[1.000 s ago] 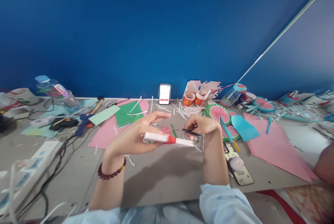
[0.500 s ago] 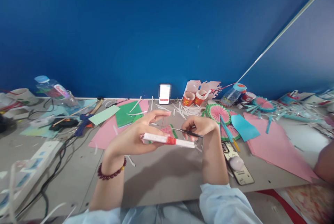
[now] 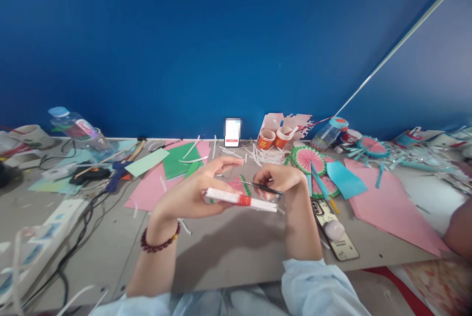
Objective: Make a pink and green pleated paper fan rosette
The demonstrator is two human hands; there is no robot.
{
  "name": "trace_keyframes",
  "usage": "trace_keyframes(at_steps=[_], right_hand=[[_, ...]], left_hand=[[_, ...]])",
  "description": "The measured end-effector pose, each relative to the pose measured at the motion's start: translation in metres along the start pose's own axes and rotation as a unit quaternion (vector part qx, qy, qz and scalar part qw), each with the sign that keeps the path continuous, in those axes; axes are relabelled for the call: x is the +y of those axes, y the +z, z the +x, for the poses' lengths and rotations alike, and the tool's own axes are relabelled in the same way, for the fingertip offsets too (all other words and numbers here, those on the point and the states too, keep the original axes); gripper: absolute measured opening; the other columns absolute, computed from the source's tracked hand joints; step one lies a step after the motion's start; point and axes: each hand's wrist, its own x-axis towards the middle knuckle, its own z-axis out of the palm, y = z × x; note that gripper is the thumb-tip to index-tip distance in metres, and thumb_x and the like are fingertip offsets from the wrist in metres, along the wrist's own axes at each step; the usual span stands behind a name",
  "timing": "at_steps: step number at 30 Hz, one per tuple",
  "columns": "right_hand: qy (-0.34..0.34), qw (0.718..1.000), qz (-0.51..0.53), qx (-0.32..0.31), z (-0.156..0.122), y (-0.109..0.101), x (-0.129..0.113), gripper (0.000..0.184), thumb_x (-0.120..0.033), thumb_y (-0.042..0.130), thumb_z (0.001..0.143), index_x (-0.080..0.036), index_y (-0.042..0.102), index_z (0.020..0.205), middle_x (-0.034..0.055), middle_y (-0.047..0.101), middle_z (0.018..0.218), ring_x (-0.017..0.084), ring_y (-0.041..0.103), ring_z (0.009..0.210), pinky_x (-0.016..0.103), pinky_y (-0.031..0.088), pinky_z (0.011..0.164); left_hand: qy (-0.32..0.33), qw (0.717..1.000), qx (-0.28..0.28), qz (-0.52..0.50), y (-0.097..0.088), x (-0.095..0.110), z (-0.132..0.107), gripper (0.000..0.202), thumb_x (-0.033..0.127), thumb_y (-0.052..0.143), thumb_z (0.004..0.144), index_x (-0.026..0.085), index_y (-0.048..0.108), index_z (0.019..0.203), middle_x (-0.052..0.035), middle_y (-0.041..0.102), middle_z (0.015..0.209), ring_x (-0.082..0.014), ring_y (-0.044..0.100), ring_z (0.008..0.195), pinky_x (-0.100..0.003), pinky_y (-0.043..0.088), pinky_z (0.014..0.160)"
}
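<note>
My left hand [image 3: 191, 190] grips a folded, pleated paper bundle [image 3: 241, 199], white along the edge with a red band at its middle and pink and green pleats behind. The index finger is stretched out above it. My right hand [image 3: 280, 179] is closed on a thin black brush or pen [image 3: 262, 187] whose tip points left toward the pleats. Both hands hover above the grey table [image 3: 228, 247]. A dark bead bracelet [image 3: 159, 243] circles my left wrist.
Pink, green and blue paper sheets [image 3: 387, 203] and white strips litter the table. A phone [image 3: 232, 132] stands at the wall beside red paper cups [image 3: 273, 138]. Watermelon-pattern paper fans [image 3: 306, 157], a phone in a case [image 3: 334, 230], a bottle [image 3: 79, 128], cables and a power strip [image 3: 44, 237] lie around.
My right hand with the thin black tool has shifted slightly left, closer to the pleated bundle. The left hand holds the bundle almost still.
</note>
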Motion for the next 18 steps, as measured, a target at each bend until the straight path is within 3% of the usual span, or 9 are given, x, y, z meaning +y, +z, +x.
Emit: trace_keyframes(at_steps=[11,18], right_hand=[[0.015,1.0,-0.019,0.015,-0.0012,0.0004,-0.0018,0.031,-0.04,0.072,0.065,-0.011,0.062,0.068,-0.0034,0.053,0.054,0.006,0.045,0.049,0.017,0.037,0.047],[0.016,1.0,-0.011,0.015,-0.0018,0.0,-0.0005,0.038,-0.046,0.072,0.064,-0.01,0.062,0.07,-0.002,0.056,0.056,0.007,0.047,0.05,0.017,0.038,0.047]], left_hand=[[0.004,1.0,-0.003,-0.004,0.0008,-0.001,-0.0004,0.025,0.011,0.066,0.073,0.025,0.071,0.094,-0.0095,0.051,0.127,-0.027,0.037,0.129,-0.042,0.045,0.098],[0.001,1.0,0.002,-0.005,0.0005,-0.0002,-0.0001,0.023,0.014,0.068,0.073,0.025,0.072,0.092,-0.0097,0.052,0.126,-0.0276,0.038,0.129,-0.041,0.046,0.097]])
